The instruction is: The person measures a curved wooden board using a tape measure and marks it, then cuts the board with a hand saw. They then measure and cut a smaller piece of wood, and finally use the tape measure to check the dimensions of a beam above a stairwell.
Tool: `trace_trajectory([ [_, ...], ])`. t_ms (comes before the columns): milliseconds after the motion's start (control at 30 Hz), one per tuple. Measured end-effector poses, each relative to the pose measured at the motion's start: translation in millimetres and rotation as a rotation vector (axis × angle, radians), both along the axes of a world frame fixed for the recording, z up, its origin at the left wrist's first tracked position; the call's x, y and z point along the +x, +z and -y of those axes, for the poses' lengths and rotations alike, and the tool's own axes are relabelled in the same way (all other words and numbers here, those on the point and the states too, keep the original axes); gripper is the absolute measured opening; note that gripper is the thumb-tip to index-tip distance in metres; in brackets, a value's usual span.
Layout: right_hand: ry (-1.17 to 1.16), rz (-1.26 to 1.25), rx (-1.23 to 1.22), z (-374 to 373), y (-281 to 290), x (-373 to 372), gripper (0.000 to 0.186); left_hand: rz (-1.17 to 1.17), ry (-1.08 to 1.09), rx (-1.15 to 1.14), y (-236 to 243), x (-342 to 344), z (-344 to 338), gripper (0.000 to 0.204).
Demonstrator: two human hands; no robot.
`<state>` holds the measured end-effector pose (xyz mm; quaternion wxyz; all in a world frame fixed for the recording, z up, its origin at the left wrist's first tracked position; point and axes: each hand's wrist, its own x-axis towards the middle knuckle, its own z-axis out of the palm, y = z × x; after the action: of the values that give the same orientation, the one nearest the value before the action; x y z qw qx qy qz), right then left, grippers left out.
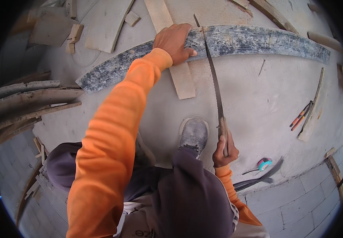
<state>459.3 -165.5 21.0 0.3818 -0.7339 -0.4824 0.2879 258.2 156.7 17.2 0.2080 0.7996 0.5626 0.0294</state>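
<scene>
Clasps, with left hand (pixel 174 43), long mottled blue-grey plank (pixel 243 39) lying across flat pale wooden board (pixel 183 81), presumably for steadiness. Grips, with right hand (pixel 225 152), wooden-handled, long dark metal handsaw (pixel 214 81), set across plank just right of left hand. Has dusty grey shoe (pixel 194 133) left of handsaw, possibly in the way, and round pink-and-teal tape measure (pixel 264 164) farther right.

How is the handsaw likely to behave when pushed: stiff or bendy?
The handsaw may bend somewhat, since its blade looks long and narrow. It could bind if twisted, as its far end crosses the blotched board. Its handle probably slips little: the right hand wraps it.
</scene>
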Motion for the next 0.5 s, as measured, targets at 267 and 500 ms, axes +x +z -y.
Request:
trace_trajectory([
  [267,-0.034,0.003,0.168,-45.7,-25.1,-12.5,0.032,0.02,0.009,-0.091,-8.7,3.0,-2.0,0.069],
  [500,-0.033,0.05,0.165,-38.8,-18.7,-9.1,0.032,0.014,0.001,-0.04,9.4,13.6,2.4,0.063],
])
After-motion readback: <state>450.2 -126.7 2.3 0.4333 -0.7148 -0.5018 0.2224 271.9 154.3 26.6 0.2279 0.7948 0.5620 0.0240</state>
